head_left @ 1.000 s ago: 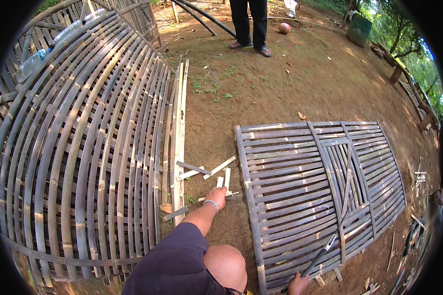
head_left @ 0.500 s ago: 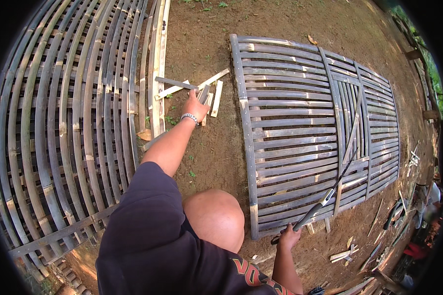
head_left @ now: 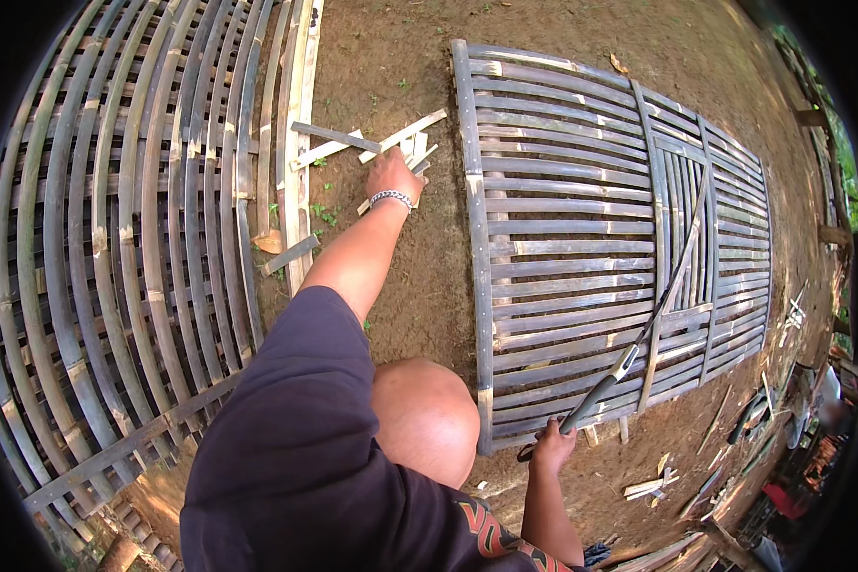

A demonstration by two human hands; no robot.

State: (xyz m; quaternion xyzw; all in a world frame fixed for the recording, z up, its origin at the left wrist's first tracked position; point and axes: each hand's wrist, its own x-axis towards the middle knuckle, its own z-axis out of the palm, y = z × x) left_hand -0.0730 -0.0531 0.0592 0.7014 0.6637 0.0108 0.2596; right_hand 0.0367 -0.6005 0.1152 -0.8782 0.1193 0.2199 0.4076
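My left hand [head_left: 392, 173], with a chain bracelet at its wrist, reaches down to a small heap of short bamboo strips on the soil. Its fingers are closed on a bamboo strip [head_left: 425, 158]; how many pieces are in the grip is partly hidden. Crossed pieces lie just beyond it, a dark slat [head_left: 336, 136] over a pale one. Low on the right, my right hand [head_left: 552, 446] grips a long-bladed tool [head_left: 593, 398] by its dark handle. Its narrow blade points away over a slatted bamboo panel [head_left: 572, 250], seen nearly edge-on, so its exact kind is unclear.
A larger stack of bamboo lattice [head_left: 114, 238] fills the left side, with long pale strips [head_left: 300, 86] along its edge. Bamboo offcuts [head_left: 650, 486] lie on the soil at the lower right. My bent knee [head_left: 425, 419] is between the two panels.
My left hand has shifted slightly right and farther away, and its fingers now cover more of the strip heap. The right hand still holds the tool, its blade angle slightly changed. The whole view has shifted slightly.
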